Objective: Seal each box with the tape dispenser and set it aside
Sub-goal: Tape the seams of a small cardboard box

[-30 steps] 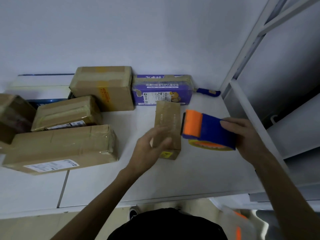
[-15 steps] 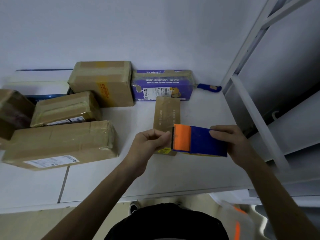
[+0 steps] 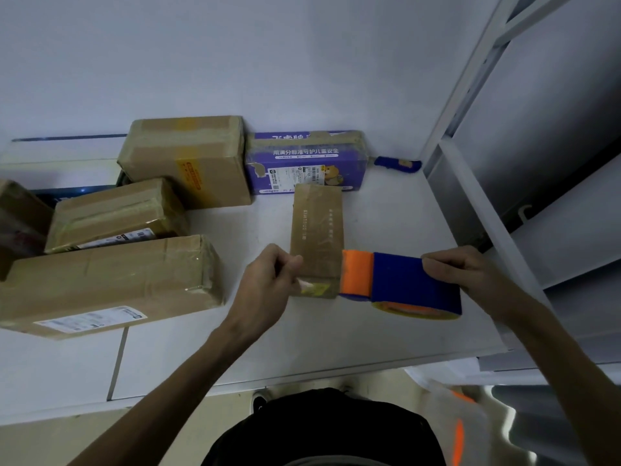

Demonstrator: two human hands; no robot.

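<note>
White table [image 3: 386, 331] carries the box [image 3: 317, 230] at centre; left hand's [image 3: 265, 290] curled fingers pinch tape [image 3: 316, 289] at its near-left edge; right hand [image 3: 467, 274] grips the dispenser [image 3: 403, 280], touching the box's right side.

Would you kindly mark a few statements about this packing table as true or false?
1. The right hand holds the tape dispenser. True.
2. The dispenser's orange end is at the near right corner of the small brown box. True.
3. The purple box is stacked on the small brown box. False: it stands behind it, not on it.
4. The left hand lies flat on the large box. False: it grips the small brown box's near left corner.
</note>
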